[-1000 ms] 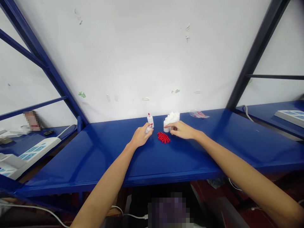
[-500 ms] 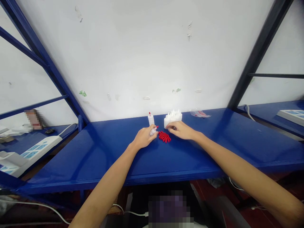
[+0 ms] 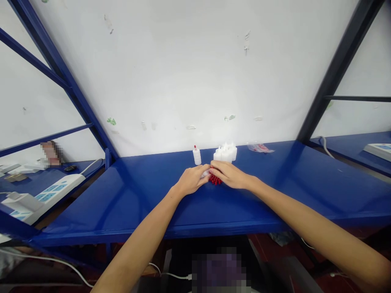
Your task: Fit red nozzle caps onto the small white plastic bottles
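Observation:
My left hand [image 3: 191, 179] is closed around a small white squeeze bottle [image 3: 204, 174], which lies tilted with its tip to the right. Fingers of my right hand [image 3: 231, 174] are pinched together at the tip of that bottle, covering its red cap. Under and beside my right fingers lies a pile of small red caps [image 3: 215, 180], partly hidden. One white bottle with a red cap [image 3: 197, 156] stands upright behind my left hand. Several white bottles without red caps [image 3: 226, 153] stand in a cluster behind my right hand.
A clear plastic bag with something red in it [image 3: 259, 147] lies near the wall on the blue table [image 3: 140, 203]. To the left, a white power strip [image 3: 51, 194] and a dark mouse [image 3: 70, 168] lie on another surface. Blue and black frame posts flank the table.
My right hand has moved left from the white bottle cluster to the tip of the bottle in my left hand. The view has shifted slightly.

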Tool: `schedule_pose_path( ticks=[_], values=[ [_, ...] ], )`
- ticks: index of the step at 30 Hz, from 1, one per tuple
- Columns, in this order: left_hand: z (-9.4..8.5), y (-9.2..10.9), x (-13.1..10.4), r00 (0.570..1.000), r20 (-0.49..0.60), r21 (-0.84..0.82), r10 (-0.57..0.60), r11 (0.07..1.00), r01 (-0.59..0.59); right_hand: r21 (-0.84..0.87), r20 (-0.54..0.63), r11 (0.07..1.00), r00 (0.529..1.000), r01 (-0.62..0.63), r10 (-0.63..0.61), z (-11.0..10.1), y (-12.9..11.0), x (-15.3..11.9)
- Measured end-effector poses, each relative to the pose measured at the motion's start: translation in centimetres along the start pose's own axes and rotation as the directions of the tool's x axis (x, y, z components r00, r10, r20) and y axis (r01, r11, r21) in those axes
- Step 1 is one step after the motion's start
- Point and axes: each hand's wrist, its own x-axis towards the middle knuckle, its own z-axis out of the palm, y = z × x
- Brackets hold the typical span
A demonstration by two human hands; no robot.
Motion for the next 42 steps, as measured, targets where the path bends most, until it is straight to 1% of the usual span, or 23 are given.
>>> schedule_pose_path(
  ticks=[2, 4, 6, 8, 10, 12, 14, 15, 17, 22, 25, 27, 30, 32, 35, 37, 38, 40, 42],
  values=[
    [0.1, -0.1, 0.0, 1.000, 0.004, 0.039, 0.015, 0.999, -0.016, 0.049, -0.018, 0.998, 1.000, -0.025, 0.026, -0.1, 0.0, 0.1],
    [0.3, -0.3, 0.0, 1.000, -0.008, 0.080, 0.016, 0.997, -0.015, 0.113, -0.060, 0.991, 0.995, -0.078, 0.085, -0.4, 0.1, 0.2],
    [0.4, -0.7, 0.0, 0.999, -0.039, 0.075, -0.006, 0.997, 0.008, 0.118, -0.077, 0.986, 0.988, -0.122, 0.131, -1.1, 0.3, 0.1],
    [0.4, -1.0, -0.1, 0.996, -0.071, 0.043, -0.058, 0.997, 0.061, 0.028, -0.021, 0.988, 0.988, -0.153, 0.154, -2.0, 0.6, 0.0],
    [0.3, -1.3, -0.2, 0.990, -0.085, 0.028, -0.114, 0.993, 0.117, -0.106, 0.087, 0.977, 0.977, -0.186, 0.195, -2.7, 1.2, -0.3],
    [0.3, -1.5, -0.2, 0.987, -0.084, 0.032, -0.140, 0.989, 0.143, -0.216, 0.186, 0.949, 0.945, -0.228, 0.269, -3.0, 1.9, -0.6],
    [0.3, -1.6, -0.2, 0.987, -0.081, 0.031, -0.137, 0.990, 0.140, -0.280, 0.260, 0.922, 0.904, -0.266, 0.340, -2.9, 2.5, -0.8],
    [0.3, -1.6, -0.2, 0.988, -0.079, 0.027, -0.133, 0.990, 0.135, -0.298, 0.288, 0.914, 0.887, -0.275, 0.360, -2.8, 2.6, -0.8],
    [0.4, -1.7, -0.2, 0.989, -0.072, 0.019, -0.133, 0.991, 0.134, -0.317, 0.329, 0.909, 0.868, -0.269, 0.372, -2.5, 2.7, -0.9],
    [0.4, -1.6, -0.1, 0.989, -0.036, 0.022, -0.146, 0.989, 0.147, -0.322, 0.370, 0.915, 0.857, -0.245, 0.359, -2.6, 1.9, -0.7],
    [0.3, -1.5, -0.1, 0.987, -0.023, 0.014, -0.156, 0.988, 0.156, -0.286, 0.388, 0.931, 0.860, -0.227, 0.330, -2.7, 1.7, -0.7],
    [0.3, -1.4, -0.2, 0.987, -0.012, 0.004, -0.159, 0.987, 0.159, -0.283, 0.361, 0.934, 0.878, -0.218, 0.314, -2.7, 1.8, -0.7],
    [0.4, -1.1, -0.2, 0.990, 0.008, 0.003, -0.142, 0.990, 0.142, -0.304, 0.218, 0.928, 0.932, -0.217, 0.289, -2.4, 1.8, -0.7],
    [0.5, -0.9, -0.1, 0.992, 0.025, 0.011, -0.121, 0.993, 0.121, -0.247, 0.148, 0.949, 0.960, -0.196, 0.237, -2.1, 1.5, -0.6],
    [0.5, -0.6, -0.1, 0.996, 0.044, 0.007, -0.083, 0.997, 0.083, -0.128, 0.128, 0.985, 0.983, -0.114, 0.131, -1.3, 0.7, -0.4],
    [0.5, -0.5, -0.1, 0.997, 0.039, -0.016, -0.063, 0.998, 0.064, -0.119, 0.105, 0.991, 0.992, -0.064, 0.076, -0.8, 0.4, -0.2],
    [0.4, -0.5, -0.1, 0.998, 0.031, -0.032, -0.063, 0.997, 0.064, -0.140, 0.081, 0.988, 0.994, -0.058, 0.070, -0.7, 0.3, -0.1],
    [0.4, -0.7, 0.0, 0.996, 0.007, -0.065, -0.086, 0.994, 0.086, -0.218, 0.016, 0.969, 0.993, -0.114, 0.121, -0.7, 0.4, 0.0],
    [0.3, -1.0, 0.0, 0.992, -0.022, -0.085, -0.127, 0.989, 0.124, -0.320, -0.049, 0.916, 0.970, -0.241, 0.238, -1.1, 0.8, 0.0]
  ],
)
